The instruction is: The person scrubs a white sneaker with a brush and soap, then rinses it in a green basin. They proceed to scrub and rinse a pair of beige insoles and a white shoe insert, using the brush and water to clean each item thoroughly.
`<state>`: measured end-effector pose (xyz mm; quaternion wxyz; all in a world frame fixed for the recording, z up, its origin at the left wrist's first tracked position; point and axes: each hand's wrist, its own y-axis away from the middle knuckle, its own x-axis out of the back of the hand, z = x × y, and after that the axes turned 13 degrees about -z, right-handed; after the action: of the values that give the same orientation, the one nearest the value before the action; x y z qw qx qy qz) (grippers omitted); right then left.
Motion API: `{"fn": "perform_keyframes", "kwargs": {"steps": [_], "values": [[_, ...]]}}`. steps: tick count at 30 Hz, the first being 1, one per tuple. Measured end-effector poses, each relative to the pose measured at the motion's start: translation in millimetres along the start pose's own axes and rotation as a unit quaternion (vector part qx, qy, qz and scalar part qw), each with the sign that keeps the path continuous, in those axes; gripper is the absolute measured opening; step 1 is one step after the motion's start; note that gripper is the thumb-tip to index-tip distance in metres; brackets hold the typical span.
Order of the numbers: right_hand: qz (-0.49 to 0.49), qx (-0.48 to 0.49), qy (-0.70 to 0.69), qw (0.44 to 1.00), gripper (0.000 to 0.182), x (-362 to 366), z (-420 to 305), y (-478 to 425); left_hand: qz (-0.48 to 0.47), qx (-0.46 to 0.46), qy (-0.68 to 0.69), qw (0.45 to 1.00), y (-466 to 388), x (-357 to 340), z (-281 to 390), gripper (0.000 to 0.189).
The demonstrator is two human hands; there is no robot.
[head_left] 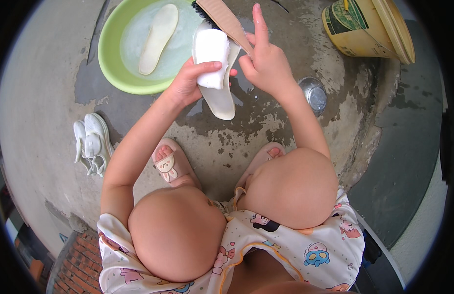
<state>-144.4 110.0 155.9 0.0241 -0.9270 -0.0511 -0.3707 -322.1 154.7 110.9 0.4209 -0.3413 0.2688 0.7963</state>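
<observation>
My left hand (190,81) grips a pale shoe insole (221,104) together with a white block (212,55) that looks like soap, its thumb pressed across the block. In my right hand (269,60) is the tan handle of a scrubbing brush (225,22) with black bristles; the index finger points up, off the handle. The bristles are at the insole's far end, just beyond the block; whether they touch it I cannot tell. A second insole (159,40) lies in cloudy water inside a light green basin (111,70), beyond my left hand.
A pair of white shoes (94,139) rests on the concrete floor at left. Right of my right forearm is a small metal bowl (313,96). A yellow bucket (348,29) occupies the far right. My feet, in pink slippers (177,161), are on the partly wet floor.
</observation>
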Motion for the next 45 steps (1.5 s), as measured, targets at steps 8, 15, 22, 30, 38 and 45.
{"fn": "perform_keyframes", "kwargs": {"steps": [8,15,22,30,38,45], "values": [[0.033,0.006,-0.307,0.951,0.053,7,31,-6,-0.003,0.006,-0.005,1.0,1,5,-3,0.048],[-0.101,0.005,-0.602,0.792,0.036,13,23,-4,-0.002,-0.042,-0.013,0.999,-5,-3,5,0.047],[-0.019,-0.037,-0.536,0.843,0.026,-11,9,-6,0.057,-0.049,-0.016,0.997,-12,-17,3,0.042],[0.004,-0.088,-0.322,0.943,0.062,-33,18,-11,0.084,-0.003,-0.06,0.995,-20,-40,6,0.054],[-0.12,-0.116,-0.46,0.872,0.055,-19,17,-11,0.085,0.024,-0.074,0.993,-20,-50,4,0.058],[-0.098,-0.091,-0.606,0.784,0.051,-24,56,3,0.065,0.034,-0.075,0.995,-21,-44,1,0.059]]}}
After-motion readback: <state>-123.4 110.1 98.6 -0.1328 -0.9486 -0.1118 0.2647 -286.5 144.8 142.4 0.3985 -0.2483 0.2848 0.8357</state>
